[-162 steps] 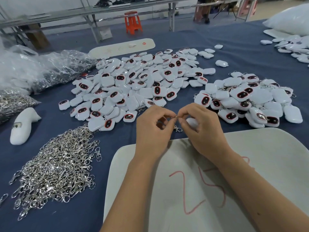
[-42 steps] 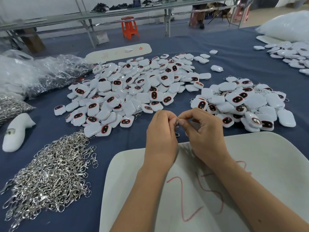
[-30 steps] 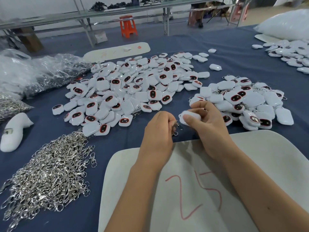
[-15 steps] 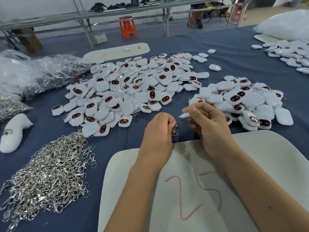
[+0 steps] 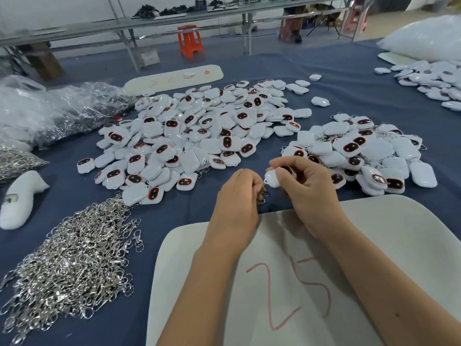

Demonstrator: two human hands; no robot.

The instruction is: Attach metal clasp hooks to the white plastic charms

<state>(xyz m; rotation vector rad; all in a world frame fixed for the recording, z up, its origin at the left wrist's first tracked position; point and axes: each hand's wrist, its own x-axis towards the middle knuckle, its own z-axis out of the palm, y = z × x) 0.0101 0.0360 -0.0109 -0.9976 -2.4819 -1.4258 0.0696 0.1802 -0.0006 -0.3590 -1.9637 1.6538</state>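
Workshop w/ a large table under dark blue cloth (image 5: 349, 78); metal shelving and an orange stool (image 5: 190, 41) in the background. Nearest the viewer, a white board (image 5: 399, 245) marked "25" in red lies under both forearms. Center: a big pile of white plastic charms (image 5: 199, 131), many showing a dark oval w/ red rim. Right of it, a smaller pile of charms (image 5: 369, 148) w/ metal bits visible among them. Front left: a heap of loose silver clasp hooks (image 5: 72, 265). Far left: clear plastic bags (image 5: 50, 108) and a white molded piece (image 5: 20, 198). Between the two piles, just past the board's edge, the right hand (image 5: 306, 191) pinches a single charm (image 5: 272, 179) w/ curled fingers. The left hand (image 5: 237, 201), fingers curled, grips a clasp hook (image 5: 262, 193) just below that charm's corner.
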